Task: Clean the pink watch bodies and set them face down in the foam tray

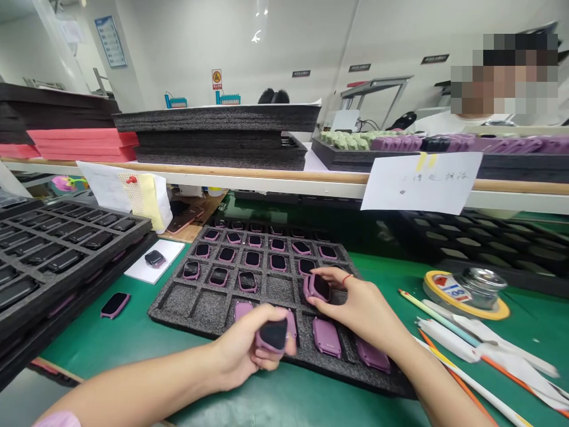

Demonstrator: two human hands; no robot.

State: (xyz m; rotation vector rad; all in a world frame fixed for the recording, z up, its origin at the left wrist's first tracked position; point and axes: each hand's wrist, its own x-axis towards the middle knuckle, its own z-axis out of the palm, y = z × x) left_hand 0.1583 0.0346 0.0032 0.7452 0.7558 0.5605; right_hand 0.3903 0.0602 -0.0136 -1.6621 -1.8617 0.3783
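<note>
My left hand [249, 350] is closed around a purple smartwatch case [272, 337] with a dark screen, held above the near edge of the black foam tray [207, 308]. My right hand [351, 299] grips another purple watch case [319, 287] between thumb and fingers, over a tray compartment. I cannot tell whether one or two pieces are in that grip. Rows of purple watch cases with dark screens fill the tray's far compartments. In the near row, purple back shells [327, 337] lie with their plain side up, and one is partly hidden behind my left hand.
A single watch case [115, 305] lies on the green mat, left of the tray; another rests on white paper [155, 261]. Foam trays of dark cases [66, 237] stand at left. Yellow tape, a glass jar [482, 287] and pens lie right. A shelf [267, 178] crosses behind; a person is beyond.
</note>
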